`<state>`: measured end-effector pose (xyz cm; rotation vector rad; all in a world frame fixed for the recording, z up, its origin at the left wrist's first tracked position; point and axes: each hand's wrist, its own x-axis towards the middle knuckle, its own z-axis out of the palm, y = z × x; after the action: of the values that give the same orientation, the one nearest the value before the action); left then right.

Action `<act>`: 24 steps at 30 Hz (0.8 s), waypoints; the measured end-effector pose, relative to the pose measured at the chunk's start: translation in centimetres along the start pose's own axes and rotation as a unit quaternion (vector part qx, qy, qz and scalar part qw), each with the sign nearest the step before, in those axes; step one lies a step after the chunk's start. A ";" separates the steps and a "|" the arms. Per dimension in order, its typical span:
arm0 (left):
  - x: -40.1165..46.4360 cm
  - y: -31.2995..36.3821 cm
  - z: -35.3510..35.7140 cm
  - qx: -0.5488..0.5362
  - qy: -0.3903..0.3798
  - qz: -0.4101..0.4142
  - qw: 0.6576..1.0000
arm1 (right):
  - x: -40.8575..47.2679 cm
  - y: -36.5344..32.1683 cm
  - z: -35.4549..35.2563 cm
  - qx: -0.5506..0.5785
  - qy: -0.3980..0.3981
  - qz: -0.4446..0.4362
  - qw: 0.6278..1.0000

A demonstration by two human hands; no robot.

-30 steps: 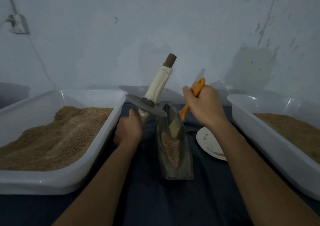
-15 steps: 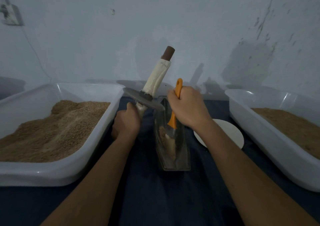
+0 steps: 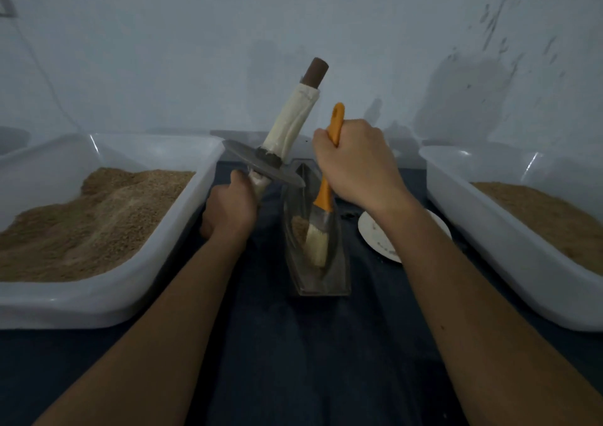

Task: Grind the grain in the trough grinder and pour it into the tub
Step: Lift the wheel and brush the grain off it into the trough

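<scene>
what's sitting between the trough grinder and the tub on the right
In the head view, a white plate lies on the dark cloth between the trough grinder and the right tub, partly hidden by the right forearm.

Glossy white plastic tubs (image 3: pixel 107 298); dull grey metal trough (image 3: pixel 323 282); my brush's (image 3: pixel 321 216) smooth orange plastic handle, pale bristles; matt dark cloth (image 3: pixel 293 360).

— What's different from a second ago?
— My right hand (image 3: pixel 354 167) has drawn the brush (image 3: pixel 321 226) toward me along the trough (image 3: pixel 339 262); the bristles now sit nearer its near end.
— And the grain?
— The long heap in the trough is gone; only a small patch (image 3: pixel 297 225) shows beside the bristles.
— Anything else?
— My forearm now covers part of the white plate (image 3: pixel 375 236).
</scene>
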<state>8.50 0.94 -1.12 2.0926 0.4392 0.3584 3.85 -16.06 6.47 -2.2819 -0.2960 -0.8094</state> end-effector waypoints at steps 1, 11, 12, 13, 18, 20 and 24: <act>0.1 0.0 0.1 0.009 0.001 0.008 1.000 | -0.2 -0.2 0.2 -0.010 -0.018 0.002 1.000; -0.9 0.3 0.0 -0.067 -0.001 -0.042 0.997 | -1.6 0.3 3.4 -0.133 0.049 -0.010 0.990; -0.9 0.3 0.0 -0.066 -0.002 -0.040 0.997 | -1.5 0.4 3.2 -0.126 0.062 -0.013 0.990; -0.9 0.4 0.0 -0.069 -0.002 -0.043 0.997 | -1.3 0.4 3.0 -0.116 0.069 -0.012 0.991; -0.8 0.4 -0.1 -0.058 -0.001 -0.038 0.998 | -0.7 0.0 1.3 -0.043 0.050 -0.004 0.998; -0.9 0.4 -0.1 -0.059 0.004 -0.034 0.998 | -0.7 -0.2 1.0 -0.025 0.016 0.004 1.000; -1.1 0.4 -0.1 -0.069 0.000 -0.040 0.997 | -1.3 -0.7 1.8 -0.040 -0.005 -0.001 0.999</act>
<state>7.54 0.36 -0.85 1.9347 0.4821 0.3328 3.39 -14.34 5.06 -2.3613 -0.2756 -0.8260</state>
